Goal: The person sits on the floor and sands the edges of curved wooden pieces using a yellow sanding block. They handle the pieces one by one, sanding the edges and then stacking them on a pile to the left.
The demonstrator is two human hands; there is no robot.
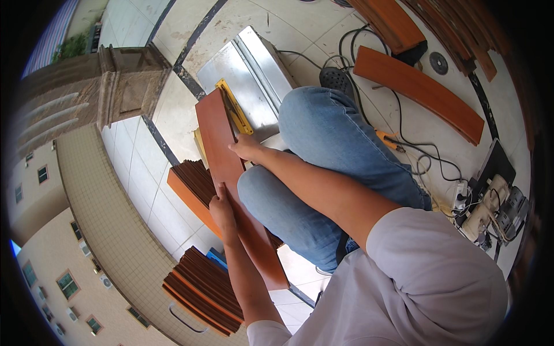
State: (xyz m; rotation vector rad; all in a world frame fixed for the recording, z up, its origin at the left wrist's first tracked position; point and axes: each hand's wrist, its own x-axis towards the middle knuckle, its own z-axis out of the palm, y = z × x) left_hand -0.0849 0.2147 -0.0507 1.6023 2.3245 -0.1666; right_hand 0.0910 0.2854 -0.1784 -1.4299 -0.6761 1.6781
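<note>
A long reddish-brown floorboard (pixel 222 135) lies lengthwise before me, its far end over a silver metal box-shaped machine (pixel 254 75). My left hand (pixel 222 210) is closed on the board's left edge, thumb on its top face. Farther along, my right hand (pixel 246 148) grips the right edge, its fingers partly hidden. A yellow strip with a slot (pixel 234 106) lies on the machine's top, right beside the board. Beneath and left of the board, a stack of floorboards (pixel 193 184) shows its dark edges.
Another floorboard stack (pixel 205 291) stands near left, by a blue object (pixel 217 258). On the tiled floor at right lie a loose floorboard (pixel 421 92), a round dark disc (pixel 438 63), black cables (pixel 404 130) and an orange-handled tool (pixel 388 140). A dark clog (pixel 336 79) is beside the machine.
</note>
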